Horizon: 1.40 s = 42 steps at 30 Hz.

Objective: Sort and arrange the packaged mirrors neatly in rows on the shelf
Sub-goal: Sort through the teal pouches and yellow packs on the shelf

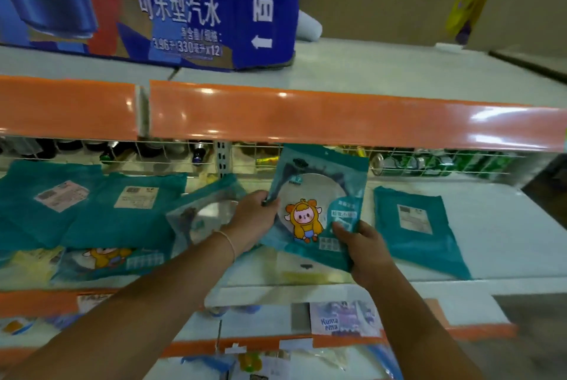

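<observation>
Both hands hold one teal packaged mirror [319, 207] above the shelf [506, 244], left grip [254, 214] pinching its left edge, right grip [365, 247] clasping its lower right corner.

head cam, close, facing down at shelf [506, 244]

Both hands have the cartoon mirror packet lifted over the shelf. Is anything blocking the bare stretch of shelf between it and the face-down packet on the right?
Nothing visible does. The mirror packet, held by the left hand and right hand, hangs over bare white shelf. The face-down packet lies further right, with open surface between them.
</observation>
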Each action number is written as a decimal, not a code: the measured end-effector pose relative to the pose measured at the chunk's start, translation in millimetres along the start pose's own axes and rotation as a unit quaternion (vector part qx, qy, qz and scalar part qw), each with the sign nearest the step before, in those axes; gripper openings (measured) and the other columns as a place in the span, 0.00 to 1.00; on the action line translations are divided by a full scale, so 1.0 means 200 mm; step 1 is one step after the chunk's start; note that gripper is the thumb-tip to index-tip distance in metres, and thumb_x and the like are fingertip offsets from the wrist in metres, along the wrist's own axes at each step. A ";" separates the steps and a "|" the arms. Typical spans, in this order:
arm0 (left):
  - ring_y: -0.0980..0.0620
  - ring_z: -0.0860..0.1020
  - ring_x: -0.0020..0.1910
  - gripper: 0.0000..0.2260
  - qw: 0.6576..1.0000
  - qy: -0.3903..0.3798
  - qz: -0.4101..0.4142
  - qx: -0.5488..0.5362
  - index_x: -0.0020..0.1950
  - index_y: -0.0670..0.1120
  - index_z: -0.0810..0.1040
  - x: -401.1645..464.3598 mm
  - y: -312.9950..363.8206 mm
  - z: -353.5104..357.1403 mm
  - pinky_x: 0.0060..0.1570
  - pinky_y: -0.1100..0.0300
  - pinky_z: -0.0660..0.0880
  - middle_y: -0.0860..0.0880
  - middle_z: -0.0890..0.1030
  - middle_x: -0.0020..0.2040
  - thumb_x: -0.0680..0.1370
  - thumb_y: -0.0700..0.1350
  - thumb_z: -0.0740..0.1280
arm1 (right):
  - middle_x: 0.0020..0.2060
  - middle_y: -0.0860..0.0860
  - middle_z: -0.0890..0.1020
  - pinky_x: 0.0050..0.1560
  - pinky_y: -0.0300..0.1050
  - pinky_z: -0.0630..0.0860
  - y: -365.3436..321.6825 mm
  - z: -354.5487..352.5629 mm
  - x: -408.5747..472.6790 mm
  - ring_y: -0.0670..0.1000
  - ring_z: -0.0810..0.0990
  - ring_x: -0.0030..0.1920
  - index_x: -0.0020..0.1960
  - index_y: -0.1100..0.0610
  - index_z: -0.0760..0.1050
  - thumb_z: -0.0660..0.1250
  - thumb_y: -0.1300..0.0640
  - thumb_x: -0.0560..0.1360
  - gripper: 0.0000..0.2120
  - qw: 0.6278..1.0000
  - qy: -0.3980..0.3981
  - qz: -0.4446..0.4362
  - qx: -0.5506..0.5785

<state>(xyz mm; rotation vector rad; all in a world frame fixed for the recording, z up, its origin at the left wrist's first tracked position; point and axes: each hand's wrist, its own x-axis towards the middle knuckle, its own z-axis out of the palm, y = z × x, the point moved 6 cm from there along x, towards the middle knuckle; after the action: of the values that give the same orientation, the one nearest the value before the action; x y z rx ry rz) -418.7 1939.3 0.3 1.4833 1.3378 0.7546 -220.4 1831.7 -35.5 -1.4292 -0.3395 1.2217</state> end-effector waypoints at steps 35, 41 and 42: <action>0.55 0.77 0.44 0.17 0.984 -0.061 0.078 0.151 0.70 0.47 0.68 -0.10 0.27 0.75 0.39 0.64 0.71 0.51 0.79 0.47 0.80 0.43 0.61 | 0.64 0.60 0.72 0.64 0.60 0.73 -0.42 -0.76 0.17 0.62 0.72 0.64 0.70 0.60 0.64 0.74 0.53 0.70 0.33 0.879 0.216 -0.154 -0.397; 0.58 0.75 0.41 0.16 0.987 -0.017 0.071 0.142 0.69 0.47 0.70 -0.11 0.19 0.50 0.34 0.70 0.69 0.49 0.78 0.52 0.81 0.44 0.61 | 0.63 0.61 0.74 0.61 0.59 0.74 -0.40 -0.33 0.10 0.60 0.74 0.60 0.73 0.58 0.64 0.69 0.54 0.73 0.30 0.853 0.134 -0.258 -0.433; 0.57 0.75 0.41 0.15 0.988 -0.006 0.065 0.139 0.68 0.48 0.70 -0.12 0.17 0.43 0.35 0.69 0.71 0.49 0.78 0.52 0.81 0.44 0.61 | 0.61 0.61 0.75 0.60 0.58 0.74 -0.39 -0.24 0.08 0.61 0.74 0.59 0.71 0.60 0.66 0.69 0.55 0.73 0.29 0.851 0.122 -0.276 -0.429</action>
<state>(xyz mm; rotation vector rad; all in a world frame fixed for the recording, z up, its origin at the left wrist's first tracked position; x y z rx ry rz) -332.5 1896.8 5.6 1.8059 1.3905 0.6595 -142.3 1839.7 13.0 -2.0108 -1.1316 0.3774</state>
